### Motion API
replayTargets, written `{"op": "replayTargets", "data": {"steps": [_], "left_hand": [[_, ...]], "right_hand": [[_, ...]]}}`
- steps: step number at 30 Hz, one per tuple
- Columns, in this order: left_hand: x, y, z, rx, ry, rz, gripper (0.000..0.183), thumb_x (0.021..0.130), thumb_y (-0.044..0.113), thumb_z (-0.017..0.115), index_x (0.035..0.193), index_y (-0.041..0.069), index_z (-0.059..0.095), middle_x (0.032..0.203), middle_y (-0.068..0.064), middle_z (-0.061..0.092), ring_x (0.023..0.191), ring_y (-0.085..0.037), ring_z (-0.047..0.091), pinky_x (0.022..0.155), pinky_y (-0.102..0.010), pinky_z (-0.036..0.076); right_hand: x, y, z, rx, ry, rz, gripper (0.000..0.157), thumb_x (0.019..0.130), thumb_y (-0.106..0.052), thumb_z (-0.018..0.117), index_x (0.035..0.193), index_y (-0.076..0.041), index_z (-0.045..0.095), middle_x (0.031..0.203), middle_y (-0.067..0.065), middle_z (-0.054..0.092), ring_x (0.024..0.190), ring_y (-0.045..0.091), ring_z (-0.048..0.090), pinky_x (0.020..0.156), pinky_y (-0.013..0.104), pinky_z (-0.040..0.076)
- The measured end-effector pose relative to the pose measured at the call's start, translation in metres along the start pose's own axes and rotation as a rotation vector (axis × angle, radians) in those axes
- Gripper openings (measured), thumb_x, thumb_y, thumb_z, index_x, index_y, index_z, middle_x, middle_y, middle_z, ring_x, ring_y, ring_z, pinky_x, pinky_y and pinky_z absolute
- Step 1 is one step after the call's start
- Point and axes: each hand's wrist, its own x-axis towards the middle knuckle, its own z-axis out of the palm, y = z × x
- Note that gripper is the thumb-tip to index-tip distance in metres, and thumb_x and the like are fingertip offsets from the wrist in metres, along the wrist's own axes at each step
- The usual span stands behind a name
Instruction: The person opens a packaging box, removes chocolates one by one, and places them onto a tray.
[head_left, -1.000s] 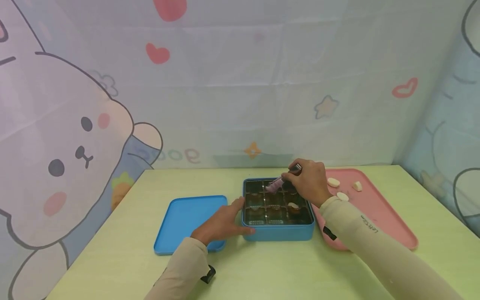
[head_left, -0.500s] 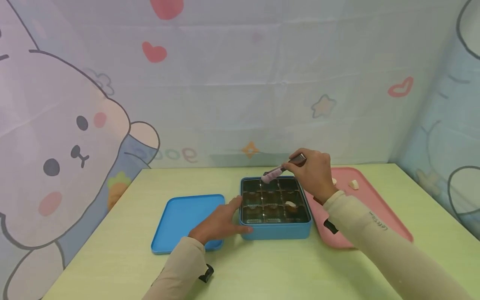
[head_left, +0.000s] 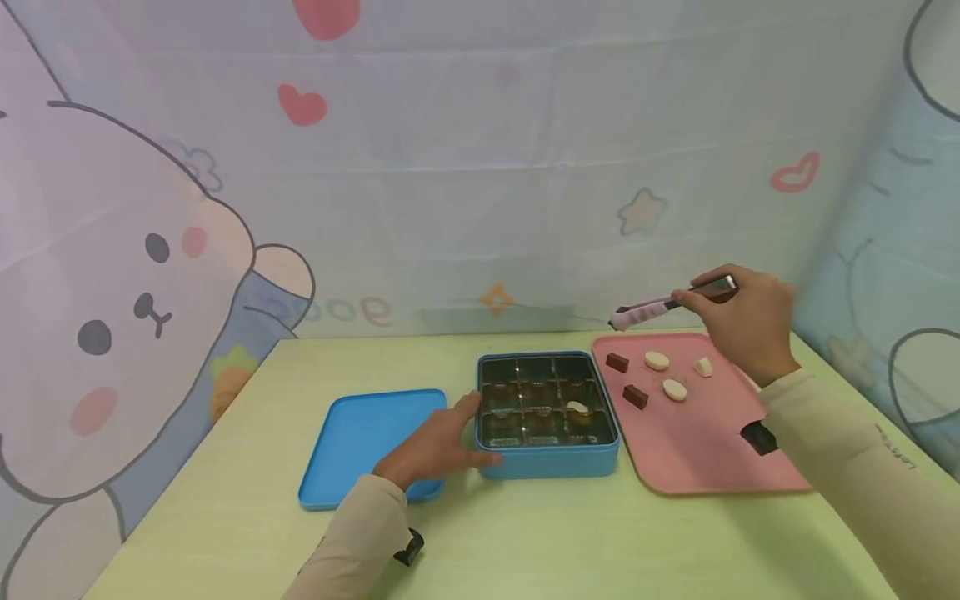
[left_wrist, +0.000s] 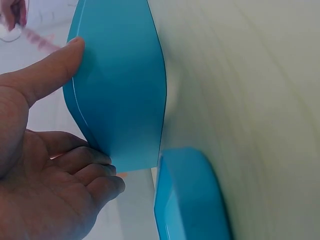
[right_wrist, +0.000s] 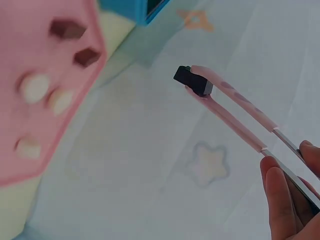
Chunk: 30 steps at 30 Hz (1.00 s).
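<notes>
My right hand (head_left: 750, 325) is raised over the back right of the pink tray (head_left: 720, 467), gripping pink-tipped tongs (head_left: 645, 312). In the right wrist view, a dark block (right_wrist: 192, 80) sits between the tong tips. My left hand (head_left: 435, 442) rests at the left front corner of a blue box (head_left: 551, 462), thumb along the front wall and fingers at the left side. A clear divider splits the box into several compartments; a white oval slice (head_left: 577, 407) lies in one at the right. On the tray lie two brown blocks (head_left: 635, 397) and three white pieces (head_left: 656, 361).
A blue lid (head_left: 367, 433) lies on the table left of the box, close to my left hand. The pale yellow table (head_left: 480, 542) ends at a printed cloth backdrop (head_left: 450, 208), just behind the box and tray.
My right hand with the tongs has risen from the box and swung right over the tray, uncovering the brown blocks and white pieces. My left hand has stayed at the box corner.
</notes>
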Motion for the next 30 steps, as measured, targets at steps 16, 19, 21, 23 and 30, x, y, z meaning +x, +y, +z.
{"op": "replayTargets", "data": {"steps": [16,19,21,23,30], "left_hand": [[-0.001,0.0,0.0,-0.006,0.0,-0.014,0.103,0.086,0.041,0.08,0.162,0.01,0.018,0.168,-0.01,0.024,0.155,-0.035,0.026,0.121,-0.057,0.034],[-0.002,0.0,0.0,-0.004,0.0,-0.016,0.103,0.086,0.042,0.08,0.162,0.011,0.018,0.168,-0.009,0.025,0.155,-0.034,0.026,0.121,-0.057,0.034],[-0.002,0.0,0.0,-0.003,0.0,-0.015,0.103,0.086,0.042,0.08,0.162,0.011,0.018,0.168,-0.009,0.025,0.155,-0.034,0.026,0.121,-0.057,0.034],[-0.001,0.0,0.001,-0.002,0.0,-0.014,0.103,0.086,0.042,0.079,0.162,0.012,0.018,0.168,-0.009,0.025,0.155,-0.033,0.026,0.121,-0.056,0.034],[-0.002,0.0,-0.001,0.001,0.002,-0.014,0.103,0.086,0.043,0.079,0.162,0.011,0.018,0.168,-0.009,0.026,0.155,-0.034,0.026,0.121,-0.057,0.034]], "right_hand": [[-0.022,0.095,-0.06,-0.262,-0.073,0.172,0.039,0.094,-0.031,0.069,0.099,0.007,0.07,0.075,0.025,0.072,0.093,0.051,0.056,0.098,0.074,0.025],[-0.029,0.105,-0.057,-0.28,-0.097,0.148,0.038,0.092,-0.031,0.071,0.097,0.006,0.071,0.077,0.026,0.073,0.089,0.053,0.059,0.094,0.072,0.028],[-0.033,0.111,-0.054,-0.272,-0.104,0.122,0.033,0.09,-0.027,0.073,0.093,0.006,0.072,0.072,0.024,0.073,0.079,0.049,0.061,0.09,0.07,0.03],[-0.036,0.116,-0.052,-0.265,-0.112,0.104,0.03,0.088,-0.025,0.075,0.091,0.005,0.073,0.07,0.022,0.073,0.068,0.041,0.061,0.087,0.068,0.031],[-0.037,0.12,-0.046,-0.286,-0.116,0.095,0.027,0.085,-0.024,0.076,0.086,0.003,0.074,0.069,0.02,0.073,0.056,0.021,0.057,0.074,0.052,0.033]]}}
